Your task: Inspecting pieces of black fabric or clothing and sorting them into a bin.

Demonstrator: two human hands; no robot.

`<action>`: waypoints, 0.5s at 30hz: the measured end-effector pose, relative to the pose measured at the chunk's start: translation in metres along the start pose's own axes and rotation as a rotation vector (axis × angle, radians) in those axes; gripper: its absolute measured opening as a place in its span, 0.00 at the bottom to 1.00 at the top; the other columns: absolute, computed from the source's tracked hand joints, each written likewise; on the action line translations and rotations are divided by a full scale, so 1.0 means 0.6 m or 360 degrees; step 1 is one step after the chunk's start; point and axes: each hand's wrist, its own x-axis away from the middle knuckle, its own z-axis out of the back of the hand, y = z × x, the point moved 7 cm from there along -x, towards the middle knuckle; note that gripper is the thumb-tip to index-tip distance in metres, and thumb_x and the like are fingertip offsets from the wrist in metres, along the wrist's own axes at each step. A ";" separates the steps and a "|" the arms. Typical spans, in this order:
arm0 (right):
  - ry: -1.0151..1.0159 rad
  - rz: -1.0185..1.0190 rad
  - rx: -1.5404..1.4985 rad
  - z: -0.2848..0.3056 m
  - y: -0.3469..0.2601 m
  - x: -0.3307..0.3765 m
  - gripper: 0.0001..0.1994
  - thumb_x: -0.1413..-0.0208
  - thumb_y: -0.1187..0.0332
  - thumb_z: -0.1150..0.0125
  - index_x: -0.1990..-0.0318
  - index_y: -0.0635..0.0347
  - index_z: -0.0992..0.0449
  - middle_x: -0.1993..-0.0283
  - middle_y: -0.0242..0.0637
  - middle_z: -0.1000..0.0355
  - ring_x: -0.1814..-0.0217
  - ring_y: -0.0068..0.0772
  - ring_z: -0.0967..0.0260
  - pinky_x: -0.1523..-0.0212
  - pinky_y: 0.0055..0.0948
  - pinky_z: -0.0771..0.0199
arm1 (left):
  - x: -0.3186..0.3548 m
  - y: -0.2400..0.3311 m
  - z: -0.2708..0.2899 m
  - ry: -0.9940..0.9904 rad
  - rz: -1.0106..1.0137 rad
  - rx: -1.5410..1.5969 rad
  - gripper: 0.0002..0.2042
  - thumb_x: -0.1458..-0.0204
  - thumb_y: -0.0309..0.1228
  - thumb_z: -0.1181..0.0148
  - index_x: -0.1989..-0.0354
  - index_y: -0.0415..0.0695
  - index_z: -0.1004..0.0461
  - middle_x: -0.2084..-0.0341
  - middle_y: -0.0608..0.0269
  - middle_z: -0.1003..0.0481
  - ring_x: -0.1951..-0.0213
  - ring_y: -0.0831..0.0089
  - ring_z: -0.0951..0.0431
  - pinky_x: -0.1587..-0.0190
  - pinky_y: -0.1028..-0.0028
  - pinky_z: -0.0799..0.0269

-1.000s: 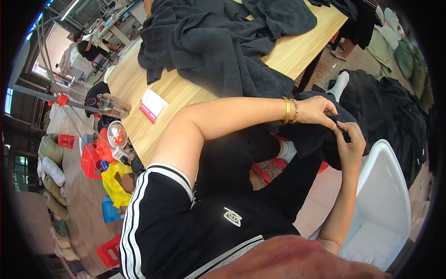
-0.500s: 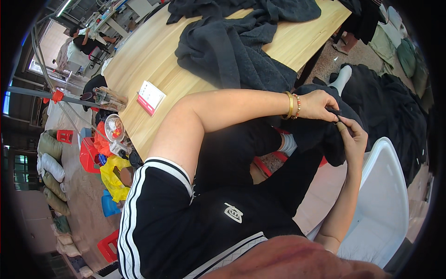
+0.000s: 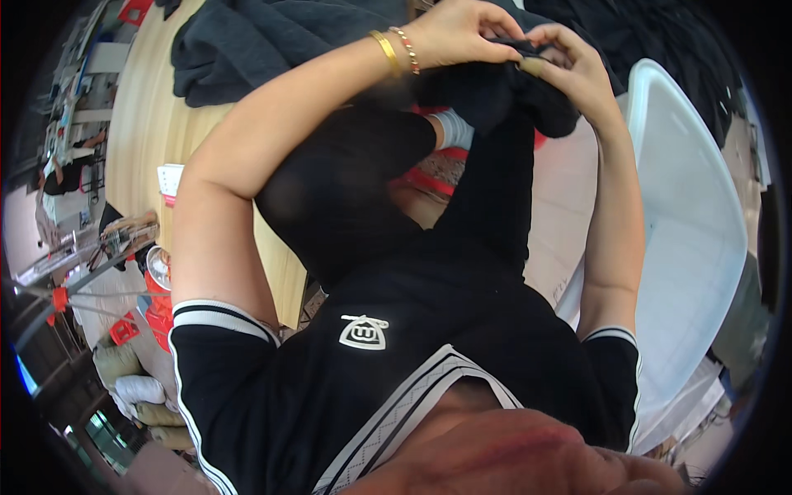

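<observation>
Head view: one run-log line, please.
left hand: pinching black cloth; right hand: pinching same cloth; white tub: on right side

Both arms reach out ahead of the shirt [image 3: 462, 305]. The left arm [image 3: 219, 198], coming from the shirt's left sleeve, bends at the elbow, and its forearm slants across to beyond the shirt's right half. The left hand [image 3: 458, 35] has thumb and fingers pinched together. The right arm [image 3: 615, 206] runs forward from the shirt's right sleeve, its wrist [image 3: 606, 120] turned inward. The right hand [image 3: 577, 73], fingers curled, pinches too. The hands meet closely, well ahead of the shirt, fingertips facing.
</observation>
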 end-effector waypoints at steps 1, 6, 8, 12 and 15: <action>-0.0012 -0.0019 0.0031 0.017 0.020 0.001 0.14 0.43 0.79 0.33 0.50 0.65 0.24 0.54 0.30 0.25 0.55 0.17 0.25 0.52 0.16 0.26 | -0.003 0.002 -0.003 -0.0006 0.0012 -0.0004 0.12 0.49 0.29 0.29 0.58 0.36 0.18 0.72 0.68 0.20 0.71 0.84 0.27 0.66 0.79 0.27; 0.0107 -0.0249 -0.0069 -0.001 0.001 0.013 0.11 0.45 0.78 0.30 0.57 0.61 0.26 0.63 0.31 0.22 0.64 0.21 0.22 0.60 0.20 0.21 | 0.003 -0.004 -0.015 -0.0049 0.0048 0.0112 0.11 0.48 0.28 0.28 0.59 0.36 0.18 0.73 0.71 0.22 0.71 0.86 0.28 0.68 0.81 0.29; 0.0144 -0.0285 -0.0154 -0.001 0.003 0.015 0.13 0.48 0.81 0.28 0.58 0.62 0.25 0.63 0.31 0.22 0.63 0.20 0.22 0.60 0.20 0.21 | 0.005 -0.006 -0.015 -0.0052 0.0056 0.0231 0.10 0.48 0.27 0.28 0.60 0.36 0.18 0.73 0.71 0.22 0.72 0.87 0.28 0.68 0.81 0.30; 0.0149 -0.0313 -0.0162 0.003 0.005 0.018 0.11 0.47 0.81 0.29 0.60 0.62 0.25 0.64 0.32 0.21 0.64 0.20 0.22 0.61 0.20 0.21 | 0.005 -0.006 -0.011 -0.0061 0.0094 0.0187 0.10 0.47 0.26 0.28 0.60 0.36 0.18 0.73 0.72 0.21 0.71 0.87 0.28 0.68 0.82 0.29; 0.0148 -0.0314 -0.0230 0.003 0.009 0.016 0.10 0.47 0.81 0.29 0.61 0.62 0.25 0.64 0.32 0.21 0.65 0.20 0.22 0.61 0.19 0.21 | 0.004 -0.020 -0.008 -0.0036 0.0152 0.0224 0.10 0.46 0.26 0.28 0.59 0.36 0.18 0.72 0.71 0.21 0.70 0.87 0.26 0.66 0.82 0.28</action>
